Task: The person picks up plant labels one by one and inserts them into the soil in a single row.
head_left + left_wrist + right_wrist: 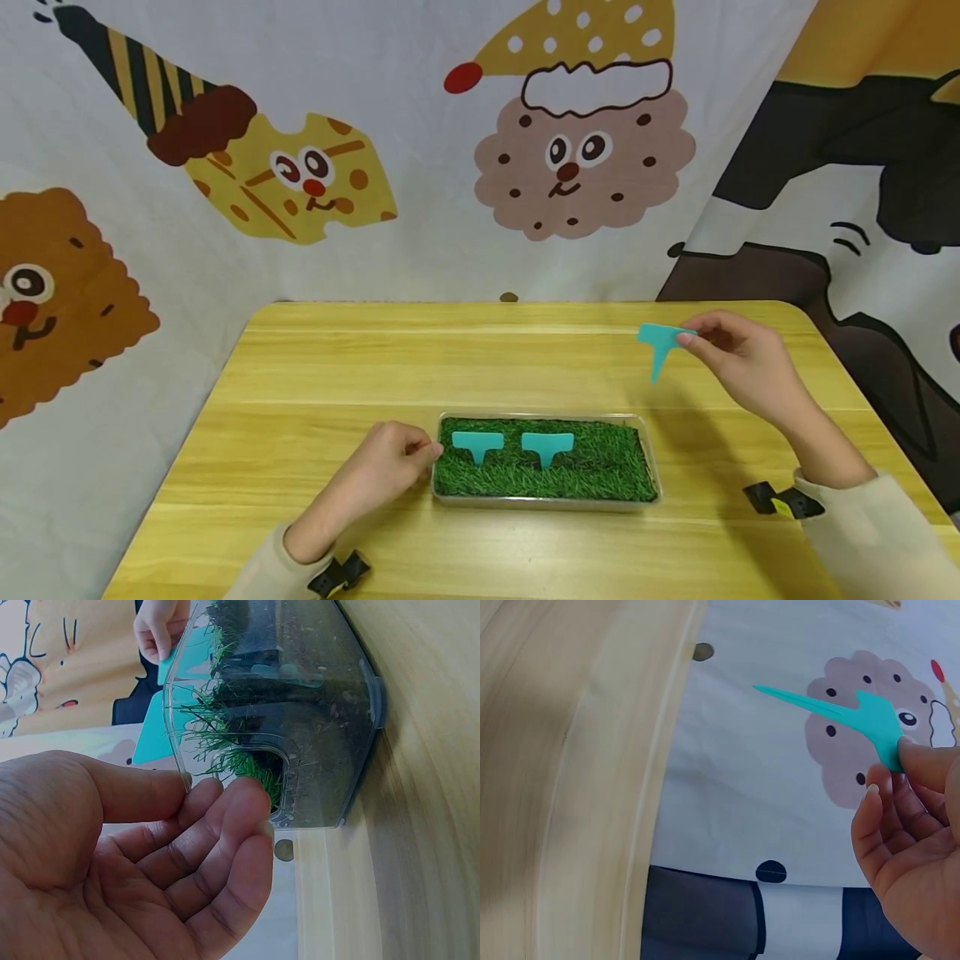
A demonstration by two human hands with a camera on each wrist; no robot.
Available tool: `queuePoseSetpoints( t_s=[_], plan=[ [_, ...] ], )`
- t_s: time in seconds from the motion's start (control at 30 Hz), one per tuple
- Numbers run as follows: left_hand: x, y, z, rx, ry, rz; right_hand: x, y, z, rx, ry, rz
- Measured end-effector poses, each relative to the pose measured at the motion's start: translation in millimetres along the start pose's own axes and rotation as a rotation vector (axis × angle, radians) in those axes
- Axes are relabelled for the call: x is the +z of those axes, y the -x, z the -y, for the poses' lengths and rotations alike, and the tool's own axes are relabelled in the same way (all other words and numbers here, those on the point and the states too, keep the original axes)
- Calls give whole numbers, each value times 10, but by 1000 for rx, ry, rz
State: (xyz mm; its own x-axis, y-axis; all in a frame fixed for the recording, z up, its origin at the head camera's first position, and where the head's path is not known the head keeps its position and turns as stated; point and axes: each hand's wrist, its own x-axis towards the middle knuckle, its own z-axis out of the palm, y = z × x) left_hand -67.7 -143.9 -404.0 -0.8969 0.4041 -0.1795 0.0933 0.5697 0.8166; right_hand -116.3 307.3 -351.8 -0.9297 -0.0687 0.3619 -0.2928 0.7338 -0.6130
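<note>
In the head view, my right hand (pixel 746 362) pinches a turquoise T-shaped plant label (pixel 660 342) by one end of its crossbar, above the table's right side. The right wrist view shows the label's pointed stem (pixel 806 701) aimed away from the fingers. A clear plastic box (pixel 547 503) of green grass (pixel 607 454) sits on the table. Two similar labels, a left one (pixel 477 442) and a right one (pixel 547 444), stand upright in the grass. At the box's left end, my left hand (pixel 393 454) grips the rim between thumb and fingers; in the left wrist view the fingertips partly hide that rim.
The box and hands are over a light wooden table (pixel 315 367). Behind it hangs a white cloth (pixel 431 167) printed with cartoon food characters. Each wrist has a dark strap, a left one (pixel 339 575) and a right one (pixel 783 500).
</note>
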Motion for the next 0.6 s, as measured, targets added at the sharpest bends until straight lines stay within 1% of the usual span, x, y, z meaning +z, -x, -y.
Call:
queuePoseSetpoints(
  t_s=[0.23,0.6],
  plan=[
    [-2,7,2,-6,2,3,-14,89,50,-29,-47,-62],
    [-5,6,2,-10,8,9,-21,228,132,-57,-51,-113]
  ],
)
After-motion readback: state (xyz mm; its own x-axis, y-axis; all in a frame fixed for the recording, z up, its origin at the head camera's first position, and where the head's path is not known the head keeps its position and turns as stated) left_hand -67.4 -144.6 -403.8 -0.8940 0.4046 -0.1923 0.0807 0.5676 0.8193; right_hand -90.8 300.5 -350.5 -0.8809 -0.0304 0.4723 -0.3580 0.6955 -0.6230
